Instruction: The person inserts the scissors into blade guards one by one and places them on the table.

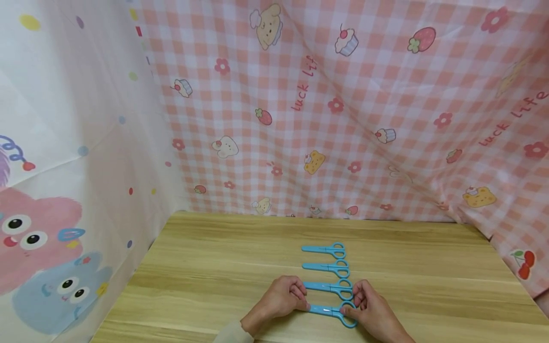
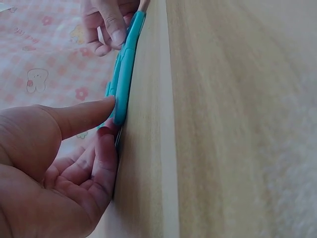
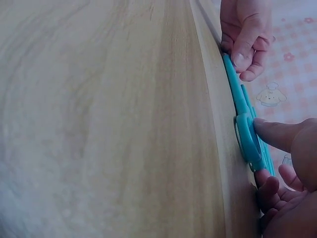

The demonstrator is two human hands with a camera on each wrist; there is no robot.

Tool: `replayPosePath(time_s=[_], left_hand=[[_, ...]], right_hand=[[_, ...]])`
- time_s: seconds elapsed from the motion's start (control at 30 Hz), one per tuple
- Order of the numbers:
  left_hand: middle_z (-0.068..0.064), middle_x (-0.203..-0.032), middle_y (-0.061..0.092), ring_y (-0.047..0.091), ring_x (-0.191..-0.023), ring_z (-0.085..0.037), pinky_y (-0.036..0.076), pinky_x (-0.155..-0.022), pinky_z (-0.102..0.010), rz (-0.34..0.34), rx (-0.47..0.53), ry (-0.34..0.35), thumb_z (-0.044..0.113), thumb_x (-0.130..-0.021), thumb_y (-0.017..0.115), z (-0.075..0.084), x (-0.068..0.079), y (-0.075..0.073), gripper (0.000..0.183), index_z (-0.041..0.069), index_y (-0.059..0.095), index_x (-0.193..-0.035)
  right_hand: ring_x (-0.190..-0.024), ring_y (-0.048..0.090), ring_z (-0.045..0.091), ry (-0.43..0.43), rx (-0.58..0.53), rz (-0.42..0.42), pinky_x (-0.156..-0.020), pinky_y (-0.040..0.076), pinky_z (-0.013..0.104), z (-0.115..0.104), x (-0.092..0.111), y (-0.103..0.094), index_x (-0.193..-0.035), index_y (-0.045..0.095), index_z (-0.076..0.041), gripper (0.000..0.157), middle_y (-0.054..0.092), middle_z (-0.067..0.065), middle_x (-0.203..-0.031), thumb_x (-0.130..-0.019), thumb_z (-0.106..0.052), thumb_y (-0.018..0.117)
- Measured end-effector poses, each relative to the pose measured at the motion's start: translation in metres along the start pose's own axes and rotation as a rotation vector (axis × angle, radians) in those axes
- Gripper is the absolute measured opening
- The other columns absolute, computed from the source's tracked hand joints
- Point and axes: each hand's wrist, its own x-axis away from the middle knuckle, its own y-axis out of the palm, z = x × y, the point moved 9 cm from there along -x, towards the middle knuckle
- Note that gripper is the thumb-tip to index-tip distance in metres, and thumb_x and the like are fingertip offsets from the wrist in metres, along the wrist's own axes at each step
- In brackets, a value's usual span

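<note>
Several light blue scissors with covered blades lie in a column on the wooden table, blade ends to the left and finger loops to the right. My left hand pinches the blade tip of the nearest scissors, its thumb on top and curled fingers beside the tip. At the other end, my right hand pinches the handle loops, thumb over one loop. Just beyond lies a second pair of scissors, close to the fingers of both hands. In the left wrist view, the nearest scissors stretch between both hands.
Farther back lie another pair of scissors and the farthest pair, spaced in line. The wooden table reaches back to a pink checked cloth. A white cartoon-print cloth hangs along the left side.
</note>
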Motion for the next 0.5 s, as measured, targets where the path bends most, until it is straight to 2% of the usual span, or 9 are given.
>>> replayPosePath(time_s=[0.2,0.3,0.5], left_hand=[[0.001,-0.07,0.063,0.055,-0.064,-0.01,0.041,-0.055,-0.02,-0.008,0.002,-0.016,0.005,-0.081,0.08,-0.0013,0.0,-0.0021,0.015,0.005,0.066,-0.086],[0.0,-0.07,0.064,0.053,-0.062,-0.009,0.039,-0.053,-0.019,-0.014,0.012,0.002,0.008,-0.086,0.076,-0.0002,-0.0005,-0.0028,0.01,0.006,0.066,-0.086],[0.0,-0.075,0.069,0.059,-0.065,-0.01,0.047,-0.057,-0.022,-0.017,-0.034,0.057,0.011,-0.094,0.067,0.0002,-0.001,-0.009,0.005,0.008,0.068,-0.091]], right_hand=[[-0.067,0.043,0.013,0.019,-0.017,-0.007,-0.059,0.037,0.023,0.001,-0.003,-0.0004,-0.102,0.05,-0.006,0.041,0.051,0.004,-0.084,-0.079,-0.012,0.083],[-0.068,0.043,0.013,0.023,-0.021,-0.009,-0.06,0.037,0.023,0.0013,-0.0038,-0.0012,-0.103,0.05,-0.007,0.039,0.051,0.004,-0.085,-0.081,-0.014,0.081],[-0.068,0.046,0.012,-0.035,-0.034,-0.049,-0.061,0.04,0.022,-0.0024,-0.0024,-0.0048,-0.105,0.05,-0.005,0.035,0.051,0.004,-0.086,-0.087,-0.019,0.077]])
